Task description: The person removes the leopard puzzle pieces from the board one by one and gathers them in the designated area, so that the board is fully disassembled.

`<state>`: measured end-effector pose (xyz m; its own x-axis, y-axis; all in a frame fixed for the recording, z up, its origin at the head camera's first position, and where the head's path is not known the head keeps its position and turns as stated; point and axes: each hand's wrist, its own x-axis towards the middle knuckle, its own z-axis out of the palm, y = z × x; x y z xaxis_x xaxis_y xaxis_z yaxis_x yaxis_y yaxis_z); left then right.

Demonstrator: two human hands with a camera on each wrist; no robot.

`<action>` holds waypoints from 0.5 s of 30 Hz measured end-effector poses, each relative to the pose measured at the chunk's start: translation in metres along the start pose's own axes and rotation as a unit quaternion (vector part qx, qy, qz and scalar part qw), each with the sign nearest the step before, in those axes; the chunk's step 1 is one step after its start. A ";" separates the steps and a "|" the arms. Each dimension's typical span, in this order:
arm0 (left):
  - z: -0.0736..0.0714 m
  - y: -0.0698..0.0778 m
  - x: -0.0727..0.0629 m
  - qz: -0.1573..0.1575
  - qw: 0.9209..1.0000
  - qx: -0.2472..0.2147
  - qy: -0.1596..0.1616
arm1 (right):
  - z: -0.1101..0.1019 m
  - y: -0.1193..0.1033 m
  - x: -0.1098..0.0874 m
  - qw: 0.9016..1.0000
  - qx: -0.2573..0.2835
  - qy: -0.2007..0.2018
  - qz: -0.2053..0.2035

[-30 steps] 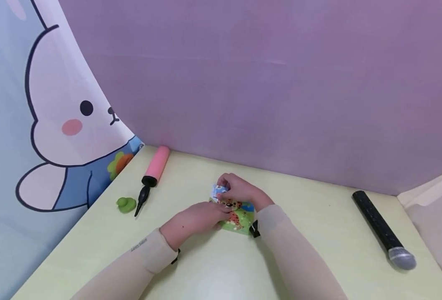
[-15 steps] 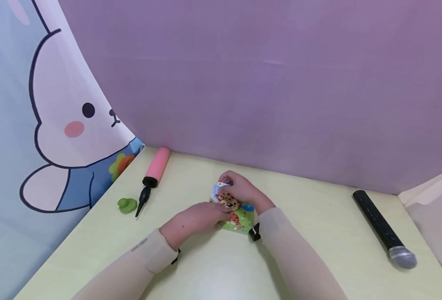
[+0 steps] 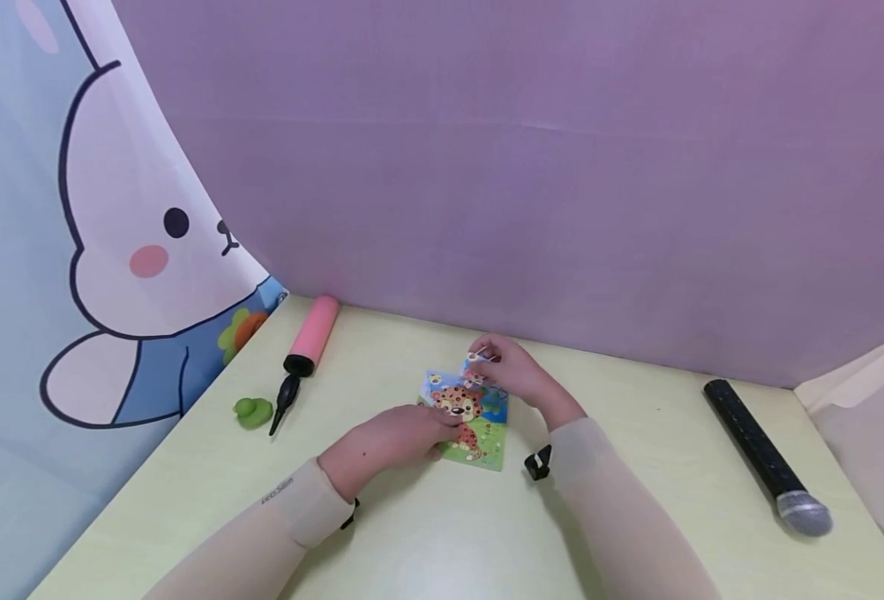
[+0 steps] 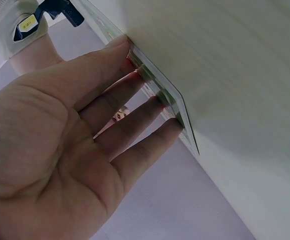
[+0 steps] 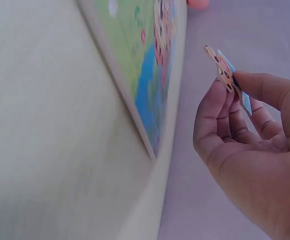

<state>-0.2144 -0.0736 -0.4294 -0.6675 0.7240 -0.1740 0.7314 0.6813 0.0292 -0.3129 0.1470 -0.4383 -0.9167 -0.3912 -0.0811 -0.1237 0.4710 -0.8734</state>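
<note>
A jigsaw puzzle board point(image 3: 490, 446) with a spotted leopard picture lies on the table in the head view. My left hand point(image 3: 397, 435) rests on its left side, fingers stretched over the picture. In the left wrist view, the fingertips of the left hand point(image 4: 85, 135) press along the board's edge point(image 4: 172, 92). Over the board's top edge my right hand point(image 3: 515, 372) pinches a small puzzle piece point(image 5: 225, 72) between thumb and fingers. Blue and part of an animal face show on that piece. The right wrist view has it held apart from the board point(image 5: 146, 95).
A pink hand pump point(image 3: 316, 332) with a black nozzle lies at the back left. Beside it sits a green toy duck point(image 3: 252, 412). Far right on the table point(image 3: 621, 483) lies a black microphone point(image 3: 756, 446) with a silver head. A purple cloth point(image 3: 531, 183) hangs behind.
My right hand has lifted the puzzle piece from the board's upper left and carried it right, uncovering that corner. The left hand has stayed in place on the board.
</note>
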 end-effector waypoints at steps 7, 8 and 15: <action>0.001 0.000 -0.001 0.005 1.000 -0.001 0.010 | -0.027 0.010 -0.012 1.000 0.021 0.012 0.006; 0.001 0.000 -0.001 0.004 1.000 -0.002 0.010 | -0.031 0.011 -0.014 1.000 0.022 0.013 0.006; -0.001 0.002 -0.003 -0.004 1.000 -0.010 0.005 | -0.056 0.022 -0.028 1.000 0.022 0.022 0.006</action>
<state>-0.2113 -0.0739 -0.4281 -0.6743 0.7198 -0.1646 0.7234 0.6887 0.0481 -0.3117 0.2125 -0.4287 -0.9336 -0.3512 -0.0711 -0.0972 0.4394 -0.8930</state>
